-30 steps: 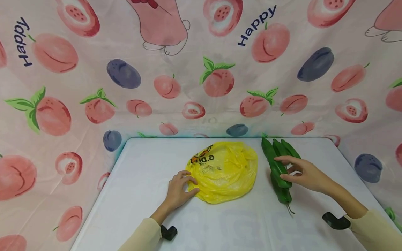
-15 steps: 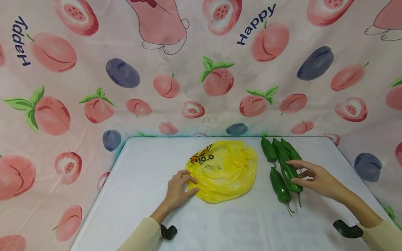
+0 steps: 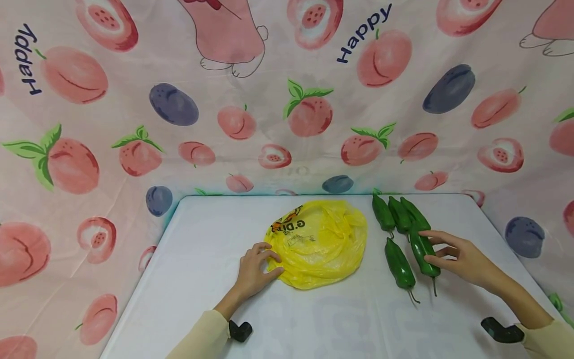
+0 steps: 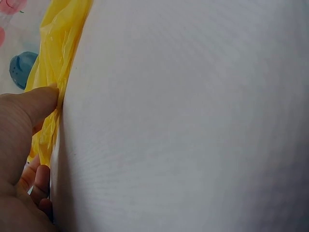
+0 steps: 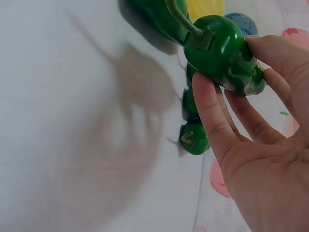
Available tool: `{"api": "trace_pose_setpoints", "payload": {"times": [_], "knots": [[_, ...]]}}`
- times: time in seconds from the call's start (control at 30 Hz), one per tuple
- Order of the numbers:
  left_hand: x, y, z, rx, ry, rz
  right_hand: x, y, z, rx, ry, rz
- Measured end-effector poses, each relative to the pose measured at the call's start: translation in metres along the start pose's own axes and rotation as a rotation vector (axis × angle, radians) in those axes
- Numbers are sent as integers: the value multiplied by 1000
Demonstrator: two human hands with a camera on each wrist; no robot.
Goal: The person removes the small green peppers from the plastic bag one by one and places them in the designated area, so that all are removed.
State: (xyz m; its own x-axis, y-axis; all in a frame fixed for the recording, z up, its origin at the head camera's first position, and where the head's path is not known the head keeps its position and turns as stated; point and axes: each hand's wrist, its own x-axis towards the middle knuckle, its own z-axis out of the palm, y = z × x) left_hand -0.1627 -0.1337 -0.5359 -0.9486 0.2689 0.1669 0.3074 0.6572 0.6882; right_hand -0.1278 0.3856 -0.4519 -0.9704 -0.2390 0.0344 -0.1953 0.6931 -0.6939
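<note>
My right hand holds a green pepper between thumb and fingers. In the right wrist view this held pepper points its stem towards the camera, and a shadow falls on the white table below. Another green pepper lies just left of it, stem towards me. Beyond it, several more green peppers lie side by side near the back edge. My left hand grips the left edge of a crumpled yellow plastic bag. The left wrist view shows the thumb against the bag, with some fingers partly hidden.
The white table reaches back to a cloth backdrop printed with fruit. Black wrist cameras sit on both wrists. The bag lies flat, left of the peppers.
The right hand has moved the held pepper rightward and slightly nearer, away from the pepper lying at the left, uncovering those at the back. The left hand and bag stay put.
</note>
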Motion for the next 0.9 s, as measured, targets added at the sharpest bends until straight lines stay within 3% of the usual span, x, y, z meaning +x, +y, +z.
{"api": "trace_pose_setpoints", "payload": {"times": [0.33,0.9], "knots": [[-1,0,0,-12,3,7,0,11,4,12,-16,103],[-1,0,0,-10,5,9,0,33,16,84,-67,164]]}}
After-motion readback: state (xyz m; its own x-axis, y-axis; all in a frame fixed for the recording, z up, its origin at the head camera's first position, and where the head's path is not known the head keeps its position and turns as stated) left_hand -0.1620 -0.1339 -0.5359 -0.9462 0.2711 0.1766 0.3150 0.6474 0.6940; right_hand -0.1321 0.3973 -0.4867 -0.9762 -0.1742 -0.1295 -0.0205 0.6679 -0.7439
